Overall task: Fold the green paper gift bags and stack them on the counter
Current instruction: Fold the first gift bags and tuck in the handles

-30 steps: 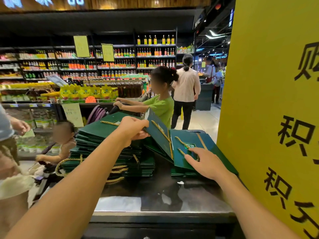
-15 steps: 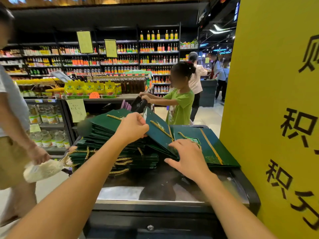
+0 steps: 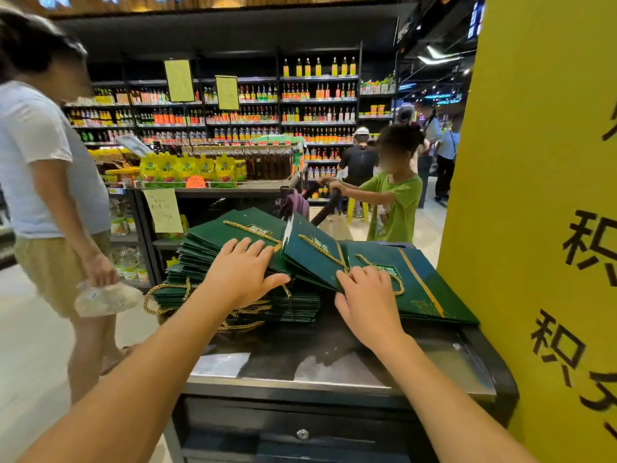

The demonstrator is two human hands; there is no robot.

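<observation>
Head view. The left hand is lying flat, fingers straight and spread, pressing on top of the tall stack of folded green bags that is sitting at the left of the dark counter. One green bag is leaning tilted between this stack and a lower pile of green bags lying at the right, close to a yellow sign. The right hand is resting with lightly bent fingers on the lower pile, fingertips touching a gold cord handle at the leaning bag's lower edge; whether it is gripping anything cannot be told. Behind the counter, a child in a green shirt is holding a cart handle, and a person in a white shirt is carrying a plastic bag at the left
</observation>
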